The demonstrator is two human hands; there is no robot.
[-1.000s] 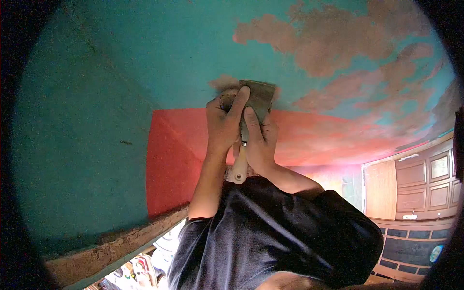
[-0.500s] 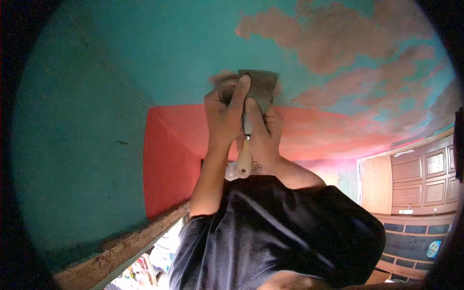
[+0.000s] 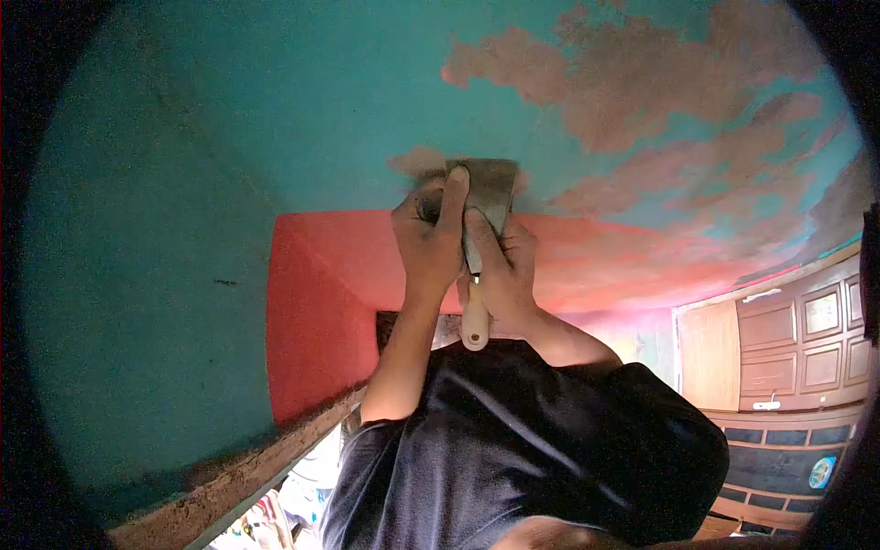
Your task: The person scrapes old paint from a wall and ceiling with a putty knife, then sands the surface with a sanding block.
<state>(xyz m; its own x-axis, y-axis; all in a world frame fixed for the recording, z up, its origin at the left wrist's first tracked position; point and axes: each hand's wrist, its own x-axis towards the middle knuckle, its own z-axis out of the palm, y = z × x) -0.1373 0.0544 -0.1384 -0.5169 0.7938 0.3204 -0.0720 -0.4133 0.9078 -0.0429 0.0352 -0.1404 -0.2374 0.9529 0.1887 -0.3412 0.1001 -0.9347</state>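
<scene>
Both hands grip one putty knife. Its wide grey blade [image 3: 490, 192] points away from me, its far edge at the teal painted wall [image 3: 348, 119]. The pale handle [image 3: 475, 321] sticks out towards my chest, below the hands. My left hand [image 3: 431, 234] is closed at the blade's left side, thumb pressed flat on its face. My right hand [image 3: 504, 261] closes round the lower blade and neck from the right, its thumb also on the metal. Fingers behind the blade are hidden. A small brownish bare patch [image 3: 414, 161] shows just left of the blade edge.
Larger brownish patches [image 3: 632, 92] break the teal paint at upper right. A red-pink painted area [image 3: 321, 293] lies behind my forearms. A rough ledge [image 3: 229, 481] runs along lower left. To the right stand a brown panelled door [image 3: 797, 330] and dark-panelled furniture [image 3: 779, 467].
The blade edge has come down the view, slightly towards me, baring more of the brownish patch beside it. The handle has shifted a little right. Both hands keep their hold; the whole view drops slightly.
</scene>
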